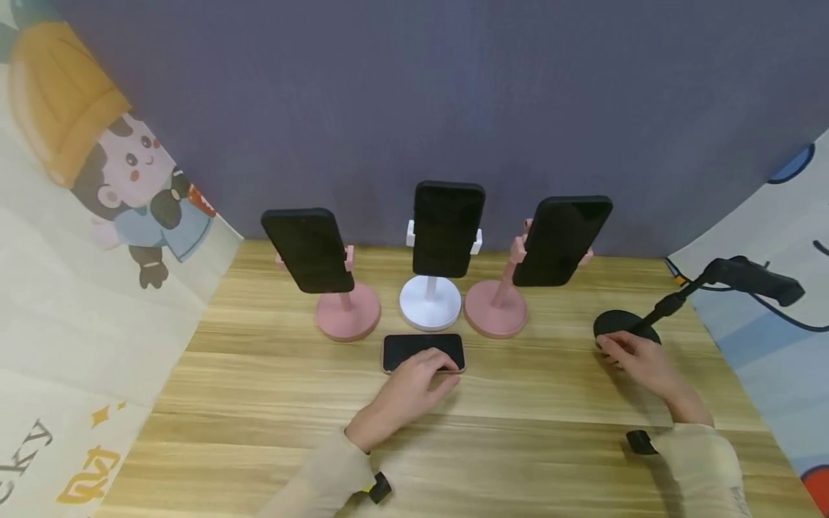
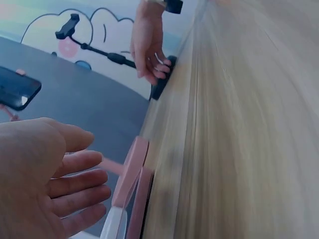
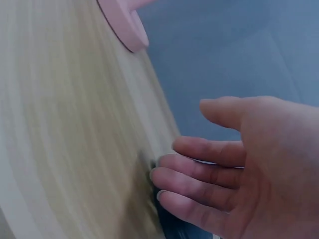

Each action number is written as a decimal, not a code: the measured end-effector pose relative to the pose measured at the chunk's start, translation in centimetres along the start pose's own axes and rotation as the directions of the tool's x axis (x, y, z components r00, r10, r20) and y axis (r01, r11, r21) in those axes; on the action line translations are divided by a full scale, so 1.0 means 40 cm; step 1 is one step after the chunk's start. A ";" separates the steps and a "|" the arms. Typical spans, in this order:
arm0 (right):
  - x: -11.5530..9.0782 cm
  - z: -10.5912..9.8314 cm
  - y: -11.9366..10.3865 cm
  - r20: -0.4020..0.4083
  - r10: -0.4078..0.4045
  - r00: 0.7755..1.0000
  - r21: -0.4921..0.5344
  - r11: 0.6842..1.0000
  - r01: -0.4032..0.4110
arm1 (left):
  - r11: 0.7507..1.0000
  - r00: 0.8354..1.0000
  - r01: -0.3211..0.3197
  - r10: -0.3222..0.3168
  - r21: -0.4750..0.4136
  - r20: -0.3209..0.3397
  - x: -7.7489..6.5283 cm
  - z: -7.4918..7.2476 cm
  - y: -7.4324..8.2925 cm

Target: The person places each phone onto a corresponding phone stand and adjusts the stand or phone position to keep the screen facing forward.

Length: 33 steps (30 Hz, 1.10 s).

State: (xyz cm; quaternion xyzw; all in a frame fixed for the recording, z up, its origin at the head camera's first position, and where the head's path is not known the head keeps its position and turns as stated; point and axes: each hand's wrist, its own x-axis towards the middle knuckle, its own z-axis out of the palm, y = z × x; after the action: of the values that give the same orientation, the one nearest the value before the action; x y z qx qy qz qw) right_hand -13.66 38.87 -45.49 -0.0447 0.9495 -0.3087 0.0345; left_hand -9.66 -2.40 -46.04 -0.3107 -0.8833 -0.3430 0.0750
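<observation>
A phone with a pinkish edge [image 1: 404, 349] lies face up and crosswise on the wooden table. My left hand [image 1: 403, 394] is over its right part, and the left wrist view shows the fingers loosely bent with nothing held. At the right, my right hand [image 1: 648, 365] is at the near edge of the round base of a black stand [image 1: 612, 322]. Seen from the right wrist, the fingers [image 3: 199, 172] are relaxed and slightly spread, with the dark base partly hidden behind them. The stand's jointed arm leans to the right, with a dark clamp-like head.
Behind the flat phone, three stands hold dark phones: a pink stand [image 1: 347, 316] at left, a white stand [image 1: 429, 306] in the middle, a pink stand [image 1: 495, 311] at right. A black cable [image 1: 786, 314] runs past the black stand. A grey-blue panel [image 1: 453, 93] closes off the back.
</observation>
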 end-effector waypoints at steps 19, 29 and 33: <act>-0.011 -0.067 0.052 -0.072 0.244 0.967 0.013 0.970 -0.243 | 0.986 0.990 -0.091 0.075 0.140 0.121 0.071 0.073 0.072; 0.002 -0.046 0.052 -0.221 0.172 0.960 -0.074 0.979 -0.192 | 0.977 0.983 -0.123 0.096 0.176 0.154 0.092 0.107 0.087; 0.012 -0.034 0.056 -0.269 0.150 0.951 -0.090 0.980 -0.180 | 0.976 0.981 -0.122 0.091 0.181 0.172 0.096 0.116 0.086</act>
State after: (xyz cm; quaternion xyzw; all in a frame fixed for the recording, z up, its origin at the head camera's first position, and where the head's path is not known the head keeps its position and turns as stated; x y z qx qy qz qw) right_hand -14.40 41.41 -45.73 0.0740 0.9621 -0.2537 -0.0677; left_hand -10.29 4.52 -46.29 -0.3761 -0.8972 -0.2260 0.0505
